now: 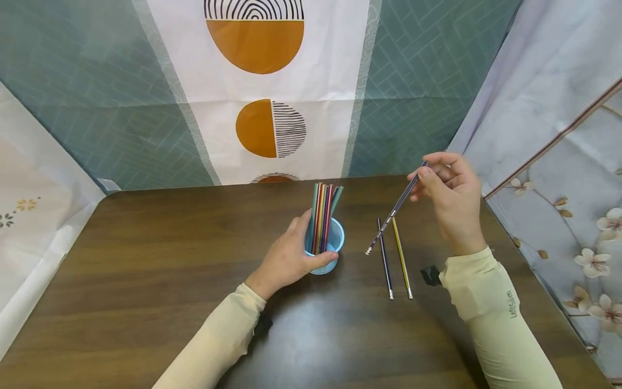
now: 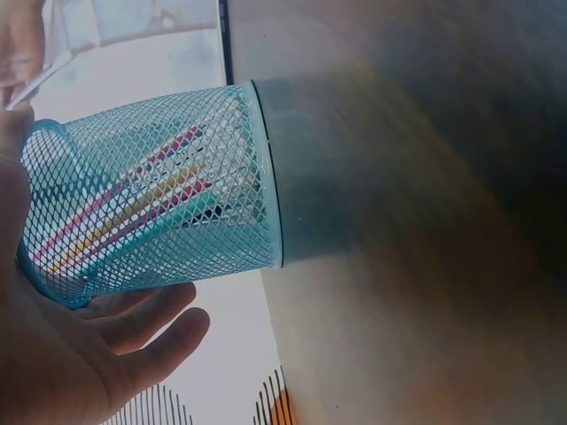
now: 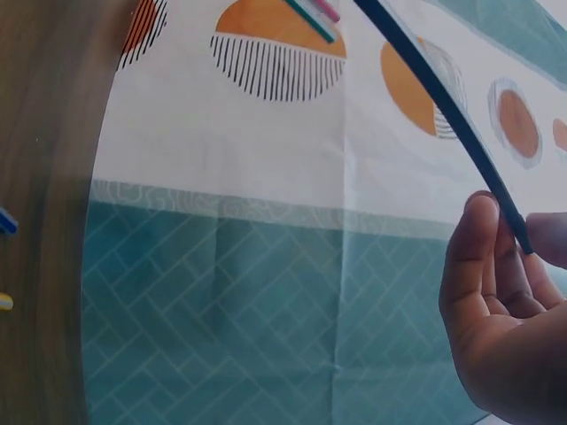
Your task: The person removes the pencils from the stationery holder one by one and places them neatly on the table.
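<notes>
A light blue mesh pencil cup (image 1: 335,237) stands on the table, with several coloured pencils (image 1: 322,216) leaning together inside it. My left hand (image 1: 291,251) holds the cup near its rim, thumb on the near side; in the left wrist view the other fingers (image 2: 168,341) reach round the mesh. Raised to the right of the cup, my right hand (image 1: 449,197) pinches a dark pencil (image 1: 399,202) near its upper end between thumb and fingers. That pencil slants down to the left, its metal-banded eraser end lowest. The right wrist view shows the pinched tip against the fingertips (image 3: 481,212).
Two more pencils, a dark blue one (image 1: 385,262) and a yellow one (image 1: 402,259), lie side by side on the brown wooden table (image 1: 170,281) beneath the raised pencil. Patterned cloth (image 1: 330,129) hangs behind the table, and floral cloth (image 1: 573,227) borders the right edge.
</notes>
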Available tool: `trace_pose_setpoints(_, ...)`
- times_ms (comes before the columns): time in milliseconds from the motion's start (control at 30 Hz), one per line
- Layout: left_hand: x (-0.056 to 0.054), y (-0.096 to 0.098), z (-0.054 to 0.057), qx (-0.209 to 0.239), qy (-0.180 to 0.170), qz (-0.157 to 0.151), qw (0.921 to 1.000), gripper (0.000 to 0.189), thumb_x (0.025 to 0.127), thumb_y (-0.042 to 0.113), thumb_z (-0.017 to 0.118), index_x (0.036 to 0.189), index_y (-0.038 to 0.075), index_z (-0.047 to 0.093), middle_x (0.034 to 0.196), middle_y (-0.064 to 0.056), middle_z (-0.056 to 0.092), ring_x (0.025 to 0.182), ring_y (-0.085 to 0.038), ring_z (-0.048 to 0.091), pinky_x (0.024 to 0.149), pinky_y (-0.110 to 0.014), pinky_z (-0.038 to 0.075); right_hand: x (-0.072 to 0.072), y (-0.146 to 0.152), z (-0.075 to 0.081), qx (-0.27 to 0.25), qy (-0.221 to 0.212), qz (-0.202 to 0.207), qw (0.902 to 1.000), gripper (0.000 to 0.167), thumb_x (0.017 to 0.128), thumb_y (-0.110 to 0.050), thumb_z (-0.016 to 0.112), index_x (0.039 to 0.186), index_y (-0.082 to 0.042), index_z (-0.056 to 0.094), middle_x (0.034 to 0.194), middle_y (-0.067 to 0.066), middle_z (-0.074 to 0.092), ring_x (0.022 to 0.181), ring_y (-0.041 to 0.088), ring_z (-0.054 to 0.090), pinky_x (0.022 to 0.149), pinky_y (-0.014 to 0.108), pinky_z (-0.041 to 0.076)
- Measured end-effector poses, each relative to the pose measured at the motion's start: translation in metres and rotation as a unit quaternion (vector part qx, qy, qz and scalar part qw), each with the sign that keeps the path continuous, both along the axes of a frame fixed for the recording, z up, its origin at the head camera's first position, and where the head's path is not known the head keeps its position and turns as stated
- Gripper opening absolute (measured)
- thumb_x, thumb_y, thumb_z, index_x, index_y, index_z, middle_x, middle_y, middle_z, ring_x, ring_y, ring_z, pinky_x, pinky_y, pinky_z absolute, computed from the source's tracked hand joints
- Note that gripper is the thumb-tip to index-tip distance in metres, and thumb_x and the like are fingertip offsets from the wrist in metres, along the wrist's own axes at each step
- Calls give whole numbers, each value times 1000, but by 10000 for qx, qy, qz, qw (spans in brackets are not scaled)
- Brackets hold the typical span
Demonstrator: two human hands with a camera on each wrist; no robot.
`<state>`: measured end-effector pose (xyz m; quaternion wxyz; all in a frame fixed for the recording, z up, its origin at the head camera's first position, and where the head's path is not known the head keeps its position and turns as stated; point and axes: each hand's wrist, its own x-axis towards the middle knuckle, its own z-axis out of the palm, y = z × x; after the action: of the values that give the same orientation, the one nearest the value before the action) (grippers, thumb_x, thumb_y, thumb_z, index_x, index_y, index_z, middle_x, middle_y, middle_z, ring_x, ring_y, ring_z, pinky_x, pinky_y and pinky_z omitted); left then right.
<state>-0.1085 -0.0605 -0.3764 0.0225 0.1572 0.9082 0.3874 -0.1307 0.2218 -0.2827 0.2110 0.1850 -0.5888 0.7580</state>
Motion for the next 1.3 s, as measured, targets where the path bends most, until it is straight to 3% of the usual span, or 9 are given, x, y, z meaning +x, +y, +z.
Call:
trace_pose_setpoints(133, -1, 0, -2, -19, -58, -2, 10000, 101, 66, 78, 64, 149, 40, 19, 126, 4, 45, 88, -16, 60, 79, -37, 51, -6, 6, -5, 83, -110, 117, 9998, 18, 88, 11, 58, 104, 4, 61, 79, 15, 69, 59, 21, 62, 51, 27, 53)
trace_pose_setpoints(267, -1, 0, -2, 3, -91, -17, 10000, 101, 65, 78, 63, 148, 41, 18, 124, 5, 45, 87, -17, 60, 78, -36, 50, -11, 12, -11, 556, -327, -166, 9978, 17, 88, 5, 61, 105, 1, 63, 79, 12, 69, 59, 20, 62, 51, 26, 52)
trace_pose_setpoints(433, 4, -2, -3, -6, -116, 38, 9999, 99, 69, 69, 69, 149, 41, 18, 125, 4, 45, 86, -14, 59, 76, -35, 50, -17, 20, -21, 1394, -900, -449, 9851, 17, 89, -3, 64, 107, -4, 64, 80, 6, 68, 63, 17, 61, 52, 24, 51)
trace_pose_setpoints(533, 4, -2, -3, -49, -86, -1, 10000, 99, 70, 68, 69, 149, 41, 16, 125, 4, 45, 85, -13, 58, 76, -35, 50, -23, 27, -27, 2215, -1276, -779, 9636, 16, 91, -8, 63, 106, -9, 64, 79, 1, 68, 61, 14, 59, 51, 26, 51)
trace_pose_setpoints(633, 2, -1, -2, -35, -38, -36, 10000, 98, 70, 68, 69, 149, 41, 16, 125, 3, 45, 84, -13, 58, 74, -34, 50, -30, 36, -32, 3003, -1622, -1164, 9327, 15, 92, -13, 62, 107, -12, 62, 79, -3, 68, 59, 15, 58, 51, 28, 51)
trace_pose_setpoints(800, -2, 0, 0, -65, -32, -94, 9999, 100, 69, 73, 65, 149, 40, 15, 124, 1, 45, 86, -14, 59, 74, -36, 50, -41, 50, -42, 3783, -2092, -1381, 8911, 17, 93, -17, 60, 108, -9, 61, 78, -1, 66, 57, 17, 59, 54, 32, 52)
trace_pose_setpoints(1067, -6, 1, 2, -94, -35, -130, 9999, 103, 67, 79, 60, 150, 39, 13, 129, -1, 43, 90, -18, 59, 80, -39, 51, -52, 66, -55, 4682, -2780, -760, 8353, 24, 95, -18, 58, 112, -2, 59, 79, 12, 64, 62, 19, 63, 60, 36, 54)
trace_pose_setpoints(1200, -4, 0, 2, -109, -98, -103, 9998, 103, 67, 77, 62, 150, 39, 14, 130, 0, 44, 92, -19, 60, 81, -40, 51, -56, 70, -64, 4895, -3051, -307, 8163, 28, 94, -14, 59, 116, 2, 56, 81, 13, 65, 64, 18, 63, 61, 35, 55)
trace_pose_setpoints(1300, -5, 0, 2, -80, -117, -117, 9998, 102, 67, 76, 64, 149, 40, 14, 128, 0, 44, 92, -20, 60, 81, -39, 51, -58, 72, -71, 4971, -3139, -170, 8088, 26, 93, -11, 58, 116, 3, 55, 83, 14, 64, 66, 21, 63, 62, 36, 55)
